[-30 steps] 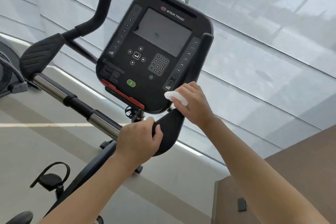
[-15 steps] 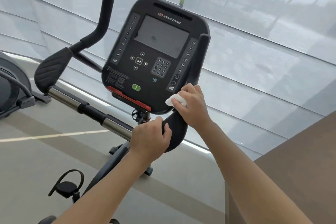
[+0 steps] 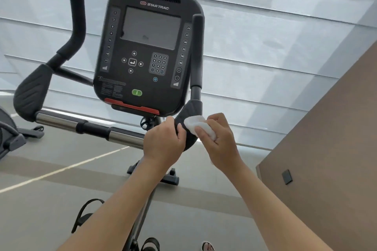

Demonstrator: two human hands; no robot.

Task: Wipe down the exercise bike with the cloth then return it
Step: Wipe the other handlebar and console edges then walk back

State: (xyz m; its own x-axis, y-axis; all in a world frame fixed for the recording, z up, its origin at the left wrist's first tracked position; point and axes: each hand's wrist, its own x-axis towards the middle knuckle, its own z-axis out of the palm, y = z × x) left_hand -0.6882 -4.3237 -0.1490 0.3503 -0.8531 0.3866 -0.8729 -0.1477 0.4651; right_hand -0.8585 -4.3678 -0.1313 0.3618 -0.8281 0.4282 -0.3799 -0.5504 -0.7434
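Head view: right hand [image 3: 219,138], clutching the cloth [image 3: 199,126], now presses it lower on the bike [image 3: 151,51] pad [image 3: 188,118] than 0.5 s ago; left hand [image 3: 164,144] still grips the pad's near edge. Grey floor [image 3: 40,199], blinds [image 3: 275,36] behind, brown wall [image 3: 326,149] at right.

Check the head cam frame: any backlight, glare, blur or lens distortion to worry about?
Head view: bright shaded window backlights the scene, yet the console stays legible; its screen shows faint reflections. Wide-angle distortion tilts and bends the window lines. Slight softness on the right hand and white cloth; the left hand grips the handlebar pad reasonably sharp.
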